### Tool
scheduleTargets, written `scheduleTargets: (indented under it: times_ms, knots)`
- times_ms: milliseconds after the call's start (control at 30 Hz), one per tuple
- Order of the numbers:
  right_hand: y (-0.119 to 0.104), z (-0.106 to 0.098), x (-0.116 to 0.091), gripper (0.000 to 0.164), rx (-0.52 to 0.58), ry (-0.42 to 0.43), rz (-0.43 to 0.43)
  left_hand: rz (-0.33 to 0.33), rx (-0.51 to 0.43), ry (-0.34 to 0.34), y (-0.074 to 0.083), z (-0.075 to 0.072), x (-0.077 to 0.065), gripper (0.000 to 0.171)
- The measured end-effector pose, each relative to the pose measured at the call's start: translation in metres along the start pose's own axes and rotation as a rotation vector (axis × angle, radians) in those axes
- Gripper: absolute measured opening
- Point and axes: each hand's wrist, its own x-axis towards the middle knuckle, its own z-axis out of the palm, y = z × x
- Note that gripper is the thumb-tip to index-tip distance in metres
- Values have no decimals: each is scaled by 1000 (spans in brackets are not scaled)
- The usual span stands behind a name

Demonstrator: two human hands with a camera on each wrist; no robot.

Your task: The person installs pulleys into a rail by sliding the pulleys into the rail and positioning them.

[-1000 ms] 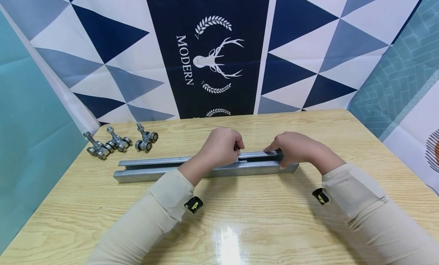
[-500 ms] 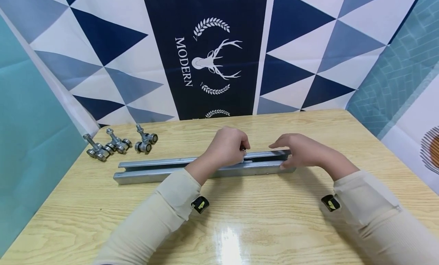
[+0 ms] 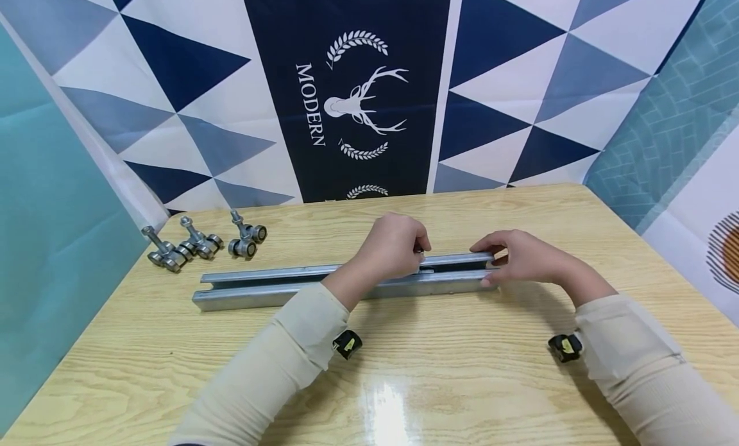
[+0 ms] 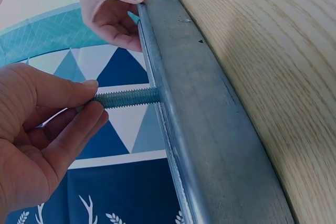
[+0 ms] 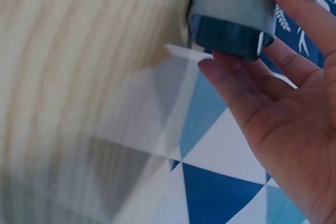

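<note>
A C-shaped metal rail (image 3: 248, 298) lies lengthwise on the table, its slot facing up. My left hand (image 3: 394, 246) is over the rail's right half. Its thumb and fingers pinch the upper end of a threaded bolt (image 4: 128, 98), which stands up out of the slot. Whatever the bolt joins inside the rail is mostly hidden. At the rail's right end, my right hand (image 3: 528, 264) grips the edges, thumb on the near side and fingers on the far side. In the right wrist view, fingertips (image 5: 207, 66) reach right to the rail's open end (image 5: 231, 38).
Three roller trolleys stand at the table's back left: a left one (image 3: 167, 251), a middle one (image 3: 199, 242) and a right one (image 3: 247, 237), each with wheels and a bolt. A patterned cloth (image 3: 369, 80) hangs behind the wooden table (image 3: 462, 382).
My left hand has slid right along the rail with the bolt. My right hand has loosened, shifted right and taken hold at the rail's very end.
</note>
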Motion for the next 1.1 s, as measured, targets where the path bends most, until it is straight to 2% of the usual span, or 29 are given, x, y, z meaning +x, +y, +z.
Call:
scheduleTargets:
  times_ms: [233, 433, 800, 1100]
  knots:
    - [11, -3, -1, 66, 70, -59, 78, 14, 11, 21, 3, 4, 3, 13]
    - [14, -6, 1, 60, 134, -99, 130, 18, 29, 31, 6, 7, 6, 14]
    - [15, -7, 5, 54, 166, -114, 137, 19, 6, 37, 12, 10, 12, 14]
    - [15, -8, 2, 59, 146, -108, 153, 27, -4, 33, 18, 13, 16, 12]
